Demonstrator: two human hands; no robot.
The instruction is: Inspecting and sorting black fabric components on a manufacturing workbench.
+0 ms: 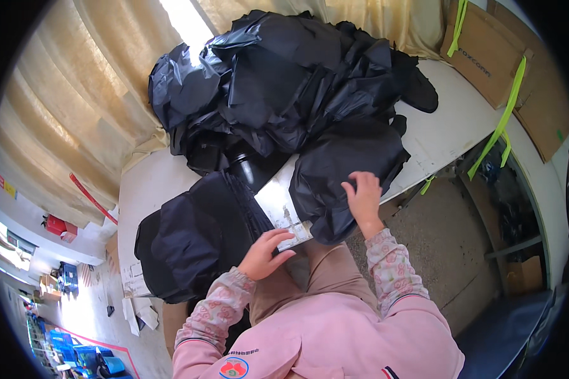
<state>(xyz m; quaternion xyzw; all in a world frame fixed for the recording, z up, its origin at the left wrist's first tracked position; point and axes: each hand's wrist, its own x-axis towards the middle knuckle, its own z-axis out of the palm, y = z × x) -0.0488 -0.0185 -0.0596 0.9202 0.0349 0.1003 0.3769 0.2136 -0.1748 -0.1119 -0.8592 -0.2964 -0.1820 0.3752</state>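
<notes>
Close to the table's front edge, my left hand (267, 254) has its thumb and fingers apart and holds nothing. Just beyond its fingertips lies a stack of black fabric pieces (189, 234) with rounded outlines, at the front left. My right hand (364, 197) is over the right side of a smooth black fabric piece (341, 170), fingers spread; whether it touches the cloth I cannot tell. That piece hangs a little over the front edge. Behind both lies a big heap of crumpled black fabric (284, 76).
The white table (452, 132) carries all the black fabric. Beige curtains (88, 95) hang behind it and at the left. Cardboard (487, 57) with yellow-green straps (513, 95) stands at the far right. A dark shelf (518, 246) is below, on the right.
</notes>
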